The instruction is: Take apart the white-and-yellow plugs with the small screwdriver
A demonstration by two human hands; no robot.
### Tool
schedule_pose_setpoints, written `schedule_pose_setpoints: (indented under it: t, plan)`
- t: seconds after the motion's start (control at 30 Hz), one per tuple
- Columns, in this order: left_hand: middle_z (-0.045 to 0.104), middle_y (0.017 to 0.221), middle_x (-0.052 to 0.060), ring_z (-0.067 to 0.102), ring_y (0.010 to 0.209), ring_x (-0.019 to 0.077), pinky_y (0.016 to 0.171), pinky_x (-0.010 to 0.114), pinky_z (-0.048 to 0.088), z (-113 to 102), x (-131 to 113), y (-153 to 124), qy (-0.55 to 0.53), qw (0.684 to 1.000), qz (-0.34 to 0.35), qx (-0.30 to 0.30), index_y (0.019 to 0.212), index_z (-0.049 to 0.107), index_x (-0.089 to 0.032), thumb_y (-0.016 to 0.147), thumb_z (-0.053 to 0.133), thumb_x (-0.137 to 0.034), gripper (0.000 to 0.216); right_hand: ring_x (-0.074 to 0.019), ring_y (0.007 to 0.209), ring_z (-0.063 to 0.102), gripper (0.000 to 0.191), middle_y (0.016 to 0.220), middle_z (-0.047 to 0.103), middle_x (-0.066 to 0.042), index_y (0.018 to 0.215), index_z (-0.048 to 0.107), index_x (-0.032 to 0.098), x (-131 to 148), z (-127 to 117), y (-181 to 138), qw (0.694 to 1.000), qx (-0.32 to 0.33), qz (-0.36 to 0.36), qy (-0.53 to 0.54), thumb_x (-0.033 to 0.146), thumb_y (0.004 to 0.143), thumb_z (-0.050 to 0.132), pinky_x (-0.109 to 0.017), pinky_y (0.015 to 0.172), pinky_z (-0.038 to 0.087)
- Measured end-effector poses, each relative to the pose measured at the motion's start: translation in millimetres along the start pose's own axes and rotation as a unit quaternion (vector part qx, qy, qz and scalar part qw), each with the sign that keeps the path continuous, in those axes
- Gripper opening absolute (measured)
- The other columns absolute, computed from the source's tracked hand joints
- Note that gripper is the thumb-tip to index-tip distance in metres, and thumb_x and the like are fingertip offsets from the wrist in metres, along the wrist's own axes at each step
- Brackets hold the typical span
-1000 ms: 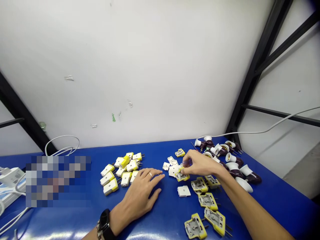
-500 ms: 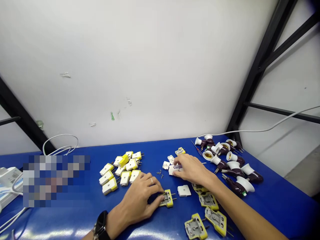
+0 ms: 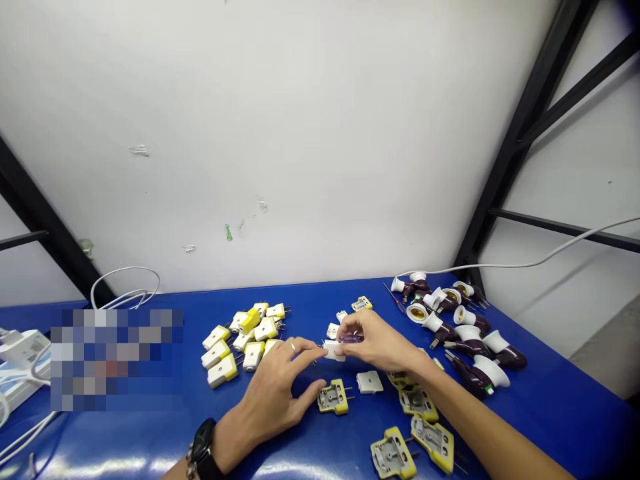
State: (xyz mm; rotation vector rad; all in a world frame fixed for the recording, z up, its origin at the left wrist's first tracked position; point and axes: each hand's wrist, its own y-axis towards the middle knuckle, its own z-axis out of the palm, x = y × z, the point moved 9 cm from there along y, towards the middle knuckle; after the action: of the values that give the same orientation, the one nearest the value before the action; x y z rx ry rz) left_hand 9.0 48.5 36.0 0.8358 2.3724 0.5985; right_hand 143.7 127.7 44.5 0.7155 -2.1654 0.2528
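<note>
My right hand [image 3: 367, 341] holds a screwdriver [image 3: 351, 339] with a clear purplish handle and pinches a white plug cover [image 3: 333, 350]. My left hand [image 3: 285, 380] reaches its index fingertip to that cover's left edge, while its thumb is apart, beside an opened yellow plug half [image 3: 333, 397] lying face up with its prongs to the right. Another white cover [image 3: 369, 382] lies right of this plug half. Small screws [image 3: 315, 364] on the table are partly hidden by my left fingers. Loose white covers [image 3: 333, 331] lie just behind my right hand.
Several white-and-yellow plugs [image 3: 215, 353] lie together at left. More opened yellow halves [image 3: 393, 455] lie at front right. Maroon-and-white lamp holders [image 3: 467, 339] and a second screwdriver [image 3: 395, 298] are at right. White cables [image 3: 125, 270] and a power strip [image 3: 23, 390] occupy the left side.
My right hand has brought the white cover left and toward me. My left fingers have lifted off the yellow plug half, and the index finger now reaches the cover.
</note>
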Motion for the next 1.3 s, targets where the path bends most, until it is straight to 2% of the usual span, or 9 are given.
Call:
schedule_pose_setpoints:
  t: [0.13, 0.23, 0.3, 0.4, 0.47, 0.53, 0.77, 1.03, 1.3]
  plan:
    - [0.069, 0.111, 0.009, 0.066, 0.098, 0.0229, 0.084, 0.037, 0.055, -1.0, 4.7, -1.3, -0.015, 0.999, 0.016, -0.024, 0.124, 0.063, -0.023, 0.093, 0.063, -0.02, 0.032, -0.0143, 0.065, 0.057, 0.01, 0.068, 0.065, 0.001, 0.079, 0.074, 0.015, 12.3, 21.6, -2.4, 0.997, 0.028, -0.012, 0.075, 0.024, 0.078, 0.07, -0.025, 0.06, 0.041]
    - [0.071, 0.106, 0.008, 0.067, 0.094, 0.0215, 0.083, 0.035, 0.055, -4.5, 5.6, -0.8, -0.046, 0.998, 0.012, -0.032, 0.122, 0.065, -0.023, 0.094, 0.062, -0.02, 0.029, -0.0159, 0.072, 0.059, 0.019, 0.075, 0.067, -0.001, 0.087, 0.075, 0.015, 14.0, 19.9, -4.2, 0.995, 0.034, -0.012, 0.094, 0.032, 0.077, 0.074, -0.025, 0.064, 0.043]
    - [0.072, 0.106, 0.007, 0.067, 0.095, 0.0219, 0.085, 0.035, 0.054, -4.9, 7.0, -0.2, -0.068, 0.997, -0.019, -0.02, 0.12, 0.066, -0.023, 0.09, 0.065, -0.02, 0.03, -0.0177, 0.078, 0.06, 0.034, 0.082, 0.069, -0.001, 0.093, 0.075, 0.017, 10.9, 16.3, -5.7, 0.996, 0.06, -0.002, 0.062, 0.037, 0.067, 0.084, -0.025, 0.064, 0.043]
    - [0.073, 0.099, 0.005, 0.068, 0.091, 0.0219, 0.083, 0.035, 0.053, 1.4, 7.3, -1.0, -0.094, 0.992, -0.076, 0.028, 0.108, 0.07, -0.023, 0.08, 0.069, -0.017, 0.028, -0.0181, 0.074, 0.059, 0.054, 0.083, 0.068, 0.0, 0.092, 0.075, 0.018, -2.3, 20.4, -10.1, 0.989, 0.142, 0.039, -0.024, 0.039, 0.047, 0.095, -0.024, 0.058, 0.04]
    - [0.073, 0.093, 0.003, 0.068, 0.086, 0.0214, 0.081, 0.034, 0.052, 7.3, 5.8, -2.7, -0.104, 0.987, -0.101, 0.065, 0.102, 0.071, -0.022, 0.076, 0.071, -0.016, 0.027, -0.0173, 0.068, 0.058, 0.055, 0.077, 0.067, 0.001, 0.087, 0.075, 0.018, -9.3, 27.7, -13.6, 0.977, 0.191, 0.051, -0.084, 0.042, 0.042, 0.096, -0.024, 0.056, 0.038]
    - [0.073, 0.089, 0.002, 0.067, 0.083, 0.0208, 0.079, 0.033, 0.05, 11.2, 3.8, -4.2, -0.112, 0.983, -0.111, 0.09, 0.099, 0.072, -0.022, 0.075, 0.072, -0.019, 0.025, -0.0168, 0.065, 0.056, 0.048, 0.071, 0.065, 0.002, 0.08, 0.073, 0.019, -10.1, 34.0, -14.9, 0.969, 0.207, 0.04, -0.133, 0.046, 0.045, 0.094, -0.025, 0.055, 0.037]
    - [0.072, 0.085, 0.001, 0.065, 0.079, 0.0188, 0.076, 0.029, 0.046, 14.0, 4.1, -4.6, -0.119, 0.978, -0.117, 0.124, 0.097, 0.074, -0.023, 0.076, 0.075, -0.023, 0.021, -0.0145, 0.059, 0.053, 0.039, 0.061, 0.061, 0.004, 0.061, 0.062, 0.02, -1.7, 37.1, -14.5, 0.967, 0.177, 0.023, -0.181, 0.048, 0.055, 0.088, -0.025, 0.051, 0.032]
    - [0.076, 0.092, 0.001, 0.066, 0.08, 0.0179, 0.072, 0.027, 0.047, 23.0, 11.7, -4.8, -0.136, 0.974, -0.113, 0.142, 0.096, 0.077, -0.025, 0.079, 0.08, -0.026, 0.017, -0.0126, 0.058, 0.051, 0.042, 0.064, 0.061, 0.004, 0.065, 0.064, 0.019, -2.6, 37.5, -14.6, 0.97, 0.163, 0.023, -0.179, 0.052, 0.056, 0.088, -0.023, 0.05, 0.031]
    - [0.079, 0.101, 0.003, 0.07, 0.093, 0.0202, 0.086, 0.03, 0.052, 22.4, 13.3, -3.5, -0.179, 0.969, -0.105, 0.131, 0.096, 0.079, -0.024, 0.084, 0.077, -0.025, 0.013, -0.0127, 0.058, 0.051, 0.044, 0.065, 0.061, 0.004, 0.067, 0.062, 0.02, -7.9, 42.0, -13.2, 0.968, 0.164, 0.006, -0.187, 0.056, 0.057, 0.085, -0.023, 0.049, 0.031]
